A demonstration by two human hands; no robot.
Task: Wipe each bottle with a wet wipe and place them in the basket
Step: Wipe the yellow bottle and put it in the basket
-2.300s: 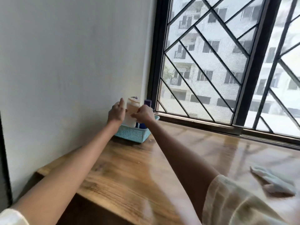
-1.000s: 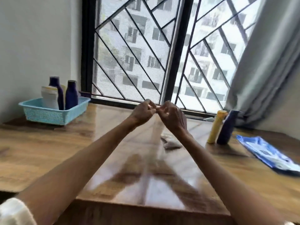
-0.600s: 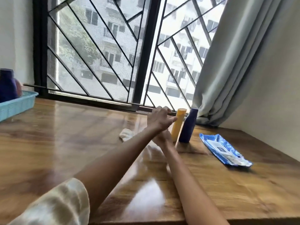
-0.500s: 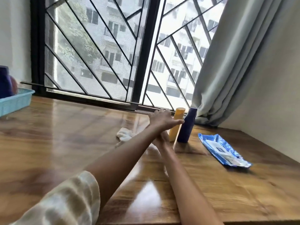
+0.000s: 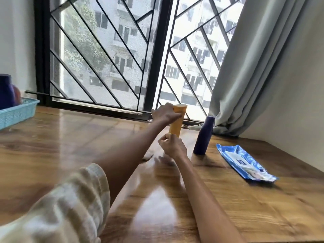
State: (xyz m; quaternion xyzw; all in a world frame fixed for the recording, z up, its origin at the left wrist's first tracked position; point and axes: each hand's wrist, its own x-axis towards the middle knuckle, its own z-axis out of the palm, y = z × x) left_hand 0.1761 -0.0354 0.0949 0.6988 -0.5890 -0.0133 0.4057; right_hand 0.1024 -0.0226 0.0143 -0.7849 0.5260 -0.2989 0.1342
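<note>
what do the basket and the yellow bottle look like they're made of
Basket: likely molded plastic, given its light blue, fine lattice wall and smooth rim. Yellow bottle: probably matte plastic, opaque with an even colour and no glare; motion blur hides finer detail.

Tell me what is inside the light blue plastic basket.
The light blue plastic basket holds a dark blue bottle and something orange behind it. The frame edge cuts off the rest.

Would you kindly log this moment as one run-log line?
left hand grips yellow bottle | right hand curled, contents unclear | purple bottle waiting | basket far left
</note>
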